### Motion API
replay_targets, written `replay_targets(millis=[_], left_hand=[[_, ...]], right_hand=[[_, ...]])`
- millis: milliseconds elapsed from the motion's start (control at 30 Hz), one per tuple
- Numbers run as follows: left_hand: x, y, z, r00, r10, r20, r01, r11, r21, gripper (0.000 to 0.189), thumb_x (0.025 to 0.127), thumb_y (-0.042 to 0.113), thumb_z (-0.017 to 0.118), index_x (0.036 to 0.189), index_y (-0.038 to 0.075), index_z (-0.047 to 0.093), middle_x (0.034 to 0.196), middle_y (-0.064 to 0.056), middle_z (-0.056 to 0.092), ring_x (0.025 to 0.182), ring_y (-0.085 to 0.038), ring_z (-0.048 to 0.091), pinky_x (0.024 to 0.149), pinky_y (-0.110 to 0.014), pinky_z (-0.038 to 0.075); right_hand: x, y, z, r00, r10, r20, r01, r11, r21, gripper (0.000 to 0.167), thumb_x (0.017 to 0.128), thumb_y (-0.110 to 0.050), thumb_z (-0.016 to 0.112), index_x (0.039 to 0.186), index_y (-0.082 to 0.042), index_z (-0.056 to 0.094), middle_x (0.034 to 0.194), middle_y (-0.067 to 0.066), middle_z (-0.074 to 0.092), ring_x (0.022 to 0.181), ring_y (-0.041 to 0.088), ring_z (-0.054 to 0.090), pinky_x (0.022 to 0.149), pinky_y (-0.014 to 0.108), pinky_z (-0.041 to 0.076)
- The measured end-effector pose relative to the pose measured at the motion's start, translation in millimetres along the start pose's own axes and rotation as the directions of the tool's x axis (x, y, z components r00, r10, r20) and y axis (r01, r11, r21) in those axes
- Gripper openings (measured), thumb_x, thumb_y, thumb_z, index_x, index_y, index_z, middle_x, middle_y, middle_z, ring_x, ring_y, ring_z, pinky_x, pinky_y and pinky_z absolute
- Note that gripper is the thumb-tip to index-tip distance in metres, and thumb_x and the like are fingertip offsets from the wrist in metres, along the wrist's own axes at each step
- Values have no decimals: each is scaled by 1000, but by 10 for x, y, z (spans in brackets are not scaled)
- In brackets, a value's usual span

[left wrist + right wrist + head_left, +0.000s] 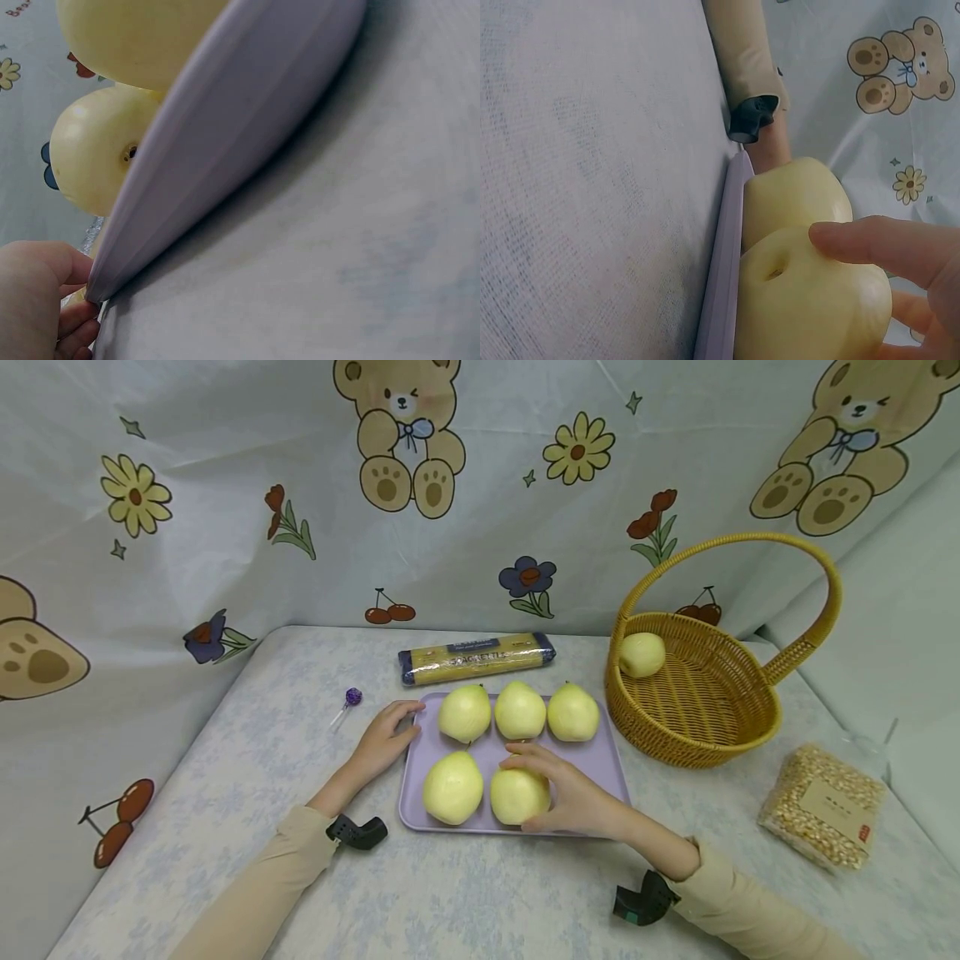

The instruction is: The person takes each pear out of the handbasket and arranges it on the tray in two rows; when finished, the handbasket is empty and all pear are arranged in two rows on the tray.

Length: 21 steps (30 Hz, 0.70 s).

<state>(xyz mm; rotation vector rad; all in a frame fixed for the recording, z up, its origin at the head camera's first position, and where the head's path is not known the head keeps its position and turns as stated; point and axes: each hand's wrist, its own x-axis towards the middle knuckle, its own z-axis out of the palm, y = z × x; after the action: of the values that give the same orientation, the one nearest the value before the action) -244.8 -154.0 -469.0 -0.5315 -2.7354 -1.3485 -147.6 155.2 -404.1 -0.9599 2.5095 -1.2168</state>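
A lilac tray [611, 768] lies on the table, holding several pale yellow-green pears in two rows. My left hand [386, 739] is at the tray's far left corner; in the left wrist view, its thumb and fingers [75, 330] pinch the rim. With thumb and fingers spread around it, my right hand [573, 789] grips the front-row right pear [517, 795]. That pear sits in the tray beside another pear [453, 787]. In the right wrist view, the thumb [855, 238] presses on the gripped pear [810, 307] near its hollow end.
Behind the tray lies a spaghetti pack [480, 658]. A wicker basket [693, 752] with a tall handle stands at the back right, one pear [642, 655] inside. A bag of corn kernels [821, 810] lies at the right. Left of the tray is a purple lollipop [352, 697].
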Motion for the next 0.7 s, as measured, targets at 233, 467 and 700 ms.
replay_targets(millis=[233,467,700], left_hand=[[4,-8,6,1000,-4,0,4,1000,-7,36,93,13,56,128,4,57,134,-15,54,132,-32,45,115,-49,32],[1,-9,6,1000,-2,-3,2,1000,2,36,92,12,57,127,3,57,134,-16,54,131,-34,45,114,-51,32],[3,-10,9,1000,6,-5,-6,1000,3,36,92,11,57,127,3,58,135,-17,53,132,-35,44,114,-53,32]], right_hand=[[-1,-11,-2,1000,-6,-14,6,1000,-4,59,73,-14,80,127,-10,56,149,16,38,140,40,31,112,60,29],[2,-28,-22,1000,-5,-21,5,1000,4,54,75,-13,78,125,-10,57,148,19,40,139,38,34,111,60,30],[0,-42,-75,999,-14,-46,14,1000,10,53,79,-13,76,127,-6,56,147,20,40,137,40,36,108,63,33]])
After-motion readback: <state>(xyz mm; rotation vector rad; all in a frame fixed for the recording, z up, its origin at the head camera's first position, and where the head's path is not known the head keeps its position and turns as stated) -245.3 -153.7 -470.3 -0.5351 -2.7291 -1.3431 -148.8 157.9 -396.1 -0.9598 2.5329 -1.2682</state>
